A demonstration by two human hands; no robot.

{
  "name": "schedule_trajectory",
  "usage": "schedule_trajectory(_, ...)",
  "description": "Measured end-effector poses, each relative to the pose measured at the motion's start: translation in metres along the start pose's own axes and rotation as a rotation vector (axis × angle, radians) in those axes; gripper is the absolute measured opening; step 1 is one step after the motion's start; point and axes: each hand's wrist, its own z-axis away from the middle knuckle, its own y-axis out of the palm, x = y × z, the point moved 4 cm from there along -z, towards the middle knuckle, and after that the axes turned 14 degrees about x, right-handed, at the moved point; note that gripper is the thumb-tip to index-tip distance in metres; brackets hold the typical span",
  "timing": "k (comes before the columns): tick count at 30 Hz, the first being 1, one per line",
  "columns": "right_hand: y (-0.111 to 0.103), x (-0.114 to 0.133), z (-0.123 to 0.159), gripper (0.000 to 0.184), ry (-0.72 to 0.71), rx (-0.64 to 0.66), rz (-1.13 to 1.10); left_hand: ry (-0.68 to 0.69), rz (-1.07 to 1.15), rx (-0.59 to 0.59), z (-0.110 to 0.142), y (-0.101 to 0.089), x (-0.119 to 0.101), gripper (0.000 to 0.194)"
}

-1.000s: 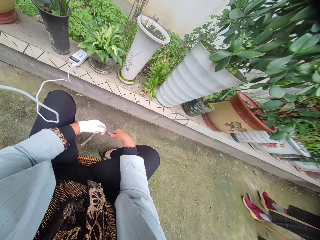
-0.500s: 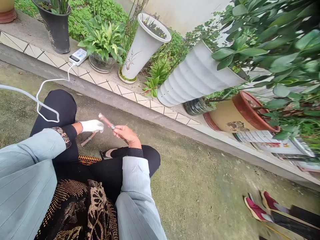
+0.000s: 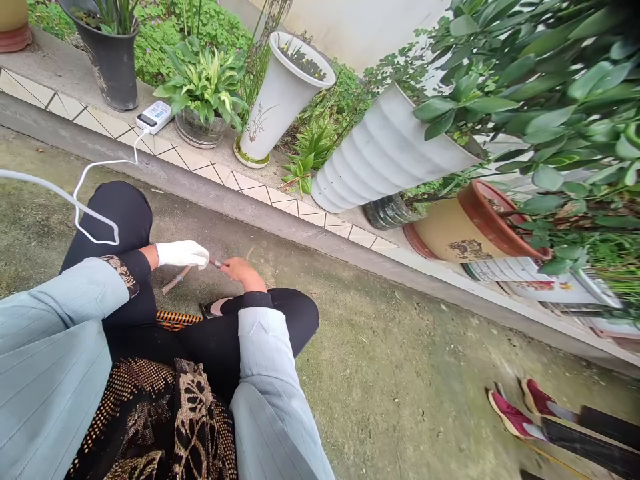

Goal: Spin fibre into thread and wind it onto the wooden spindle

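My left hand (image 3: 184, 254), in a white glove, is closed with its fingers curled down. A brown stick (image 3: 176, 280) with a metal band comes out below the glove and slants to the lower left. My bare right hand (image 3: 243, 272) is closed on a second brown stick (image 3: 215, 263), which has a metal ring beside the fingers. Its far end runs to the gloved fingertips and is hidden there. Both hands are above the ground between my knees.
A tiled ledge (image 3: 230, 180) carries a white vase-shaped pot (image 3: 270, 107), a ribbed white planter (image 3: 380, 157), a tan pot (image 3: 445, 230) and a white power bank (image 3: 154, 117). Its white cable (image 3: 95, 160) runs past my left knee. Another person's red shoes (image 3: 507, 413) are at the lower right.
My right hand has lowered its stick and brought the end to the gloved hand, where the tip is now covered. My left hand has shifted slightly and stays closed.
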Motion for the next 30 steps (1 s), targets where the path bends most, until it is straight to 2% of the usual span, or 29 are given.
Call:
schedule_trajectory(4,0.036,0.011,0.003,0.020,-0.110,0.565,-0.027,-0.029,-0.086,0.008,0.003,-0.001,-0.002,0.027)
schedule_trajectory(6,0.040,0.017,0.012,0.023,-0.215,0.701,-0.091,-0.039,-0.067,-0.038,0.003,-0.005,-0.001,0.027)
schedule_trajectory(8,0.035,0.022,0.025,0.028,-0.382,0.745,-0.196,-0.070,-0.005,-0.105,0.001,-0.009,0.004,0.027)
schedule_trajectory(10,0.019,0.023,0.037,0.032,-0.581,0.639,-0.380,-0.106,0.092,-0.173,-0.001,-0.012,0.011,0.028)
schedule_trajectory(11,0.006,0.021,0.040,0.032,-0.663,0.446,-0.523,-0.123,0.148,-0.189,-0.002,-0.012,0.015,0.029)
schedule_trajectory(13,-0.020,0.005,0.043,0.032,-0.715,-0.006,-0.800,-0.151,0.247,-0.174,-0.005,-0.008,0.023,0.030)
schedule_trajectory(15,-0.034,-0.015,0.039,0.032,-0.631,-0.358,-0.987,-0.158,0.296,-0.100,-0.007,-0.002,0.025,0.029)
schedule_trajectory(16,-0.036,-0.023,0.034,0.031,-0.554,-0.459,-1.024,-0.151,0.304,-0.042,-0.008,0.002,0.025,0.028)
schedule_trajectory(17,-0.037,-0.028,0.028,0.030,-0.465,-0.514,-1.012,-0.140,0.307,0.014,-0.009,0.006,0.023,0.028)
schedule_trajectory(19,-0.036,-0.034,0.017,0.028,-0.269,-0.536,-0.833,-0.113,0.309,0.124,-0.008,0.012,0.017,0.027)
schedule_trajectory(21,-0.033,-0.031,0.008,0.030,-0.082,-0.477,-0.492,-0.090,0.304,0.204,-0.006,0.015,0.011,0.028)
schedule_trajectory(24,-0.019,-0.018,-0.002,0.035,0.095,-0.222,-0.029,-0.068,0.287,0.242,-0.004,0.016,0.007,0.029)
schedule_trajectory(26,-0.004,-0.008,-0.005,0.030,0.110,-0.012,0.086,-0.072,0.265,0.212,-0.003,0.014,0.009,0.027)
schedule_trajectory(28,0.010,0.000,-0.005,0.018,0.083,0.166,0.092,-0.090,0.242,0.152,-0.001,0.010,0.011,0.026)
schedule_trajectory(30,0.024,0.005,0.000,0.016,0.031,0.372,0.070,-0.116,0.227,0.069,0.000,0.004,0.012,0.027)
